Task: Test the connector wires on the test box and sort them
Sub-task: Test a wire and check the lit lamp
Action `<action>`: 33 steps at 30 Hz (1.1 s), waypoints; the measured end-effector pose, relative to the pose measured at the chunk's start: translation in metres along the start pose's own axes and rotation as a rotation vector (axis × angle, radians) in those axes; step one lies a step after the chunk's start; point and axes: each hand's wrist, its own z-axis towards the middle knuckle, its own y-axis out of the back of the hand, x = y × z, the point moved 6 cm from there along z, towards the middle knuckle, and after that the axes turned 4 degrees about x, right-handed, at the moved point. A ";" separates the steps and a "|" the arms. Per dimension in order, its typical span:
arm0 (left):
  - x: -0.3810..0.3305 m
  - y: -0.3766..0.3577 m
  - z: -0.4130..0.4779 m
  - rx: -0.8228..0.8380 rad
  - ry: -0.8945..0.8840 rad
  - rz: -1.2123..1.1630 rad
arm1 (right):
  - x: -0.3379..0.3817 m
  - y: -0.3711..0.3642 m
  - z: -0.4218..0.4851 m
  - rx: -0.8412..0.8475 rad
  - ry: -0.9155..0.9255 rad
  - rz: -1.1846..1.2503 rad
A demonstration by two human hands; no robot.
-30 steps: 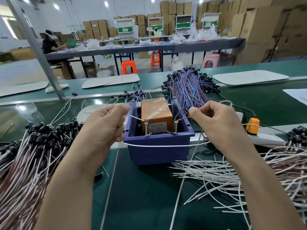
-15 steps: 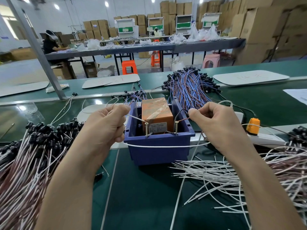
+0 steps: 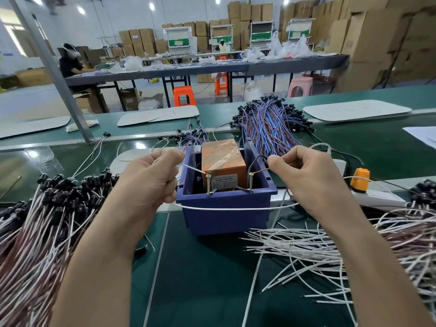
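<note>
Little changed over the last second: our left hand (image 3: pixel 151 178) still pinches the white end of the connector wire (image 3: pixel 236 208) on the left screw (image 3: pixel 208 184), our right hand (image 3: pixel 304 175) its brown end on the right screw (image 3: pixel 250 182) of the test box (image 3: pixel 226 219), so the contact test is ongoing, we judge.

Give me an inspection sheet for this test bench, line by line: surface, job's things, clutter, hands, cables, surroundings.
Surface: green bench, glossy, largely covered by wire piles.
Job's things: blue bin holds an orange box; left screw and right screw stand upright at its front rim; wire spans the bin's front.
Clutter: white boards; paper at far right.
Hands: left hand pinches the wire's white end at the left screw; right hand pinches its brown end at the right screw.
Cables: white-brown pile on the left, white pile on the right, blue pile behind the bin; power strip with orange plug.
Surroundings: seated person at a long table; stacked cartons; orange stools.
</note>
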 end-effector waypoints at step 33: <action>-0.008 0.015 -0.003 -0.179 -0.045 -0.108 | 0.013 0.003 -0.006 0.040 -0.002 0.053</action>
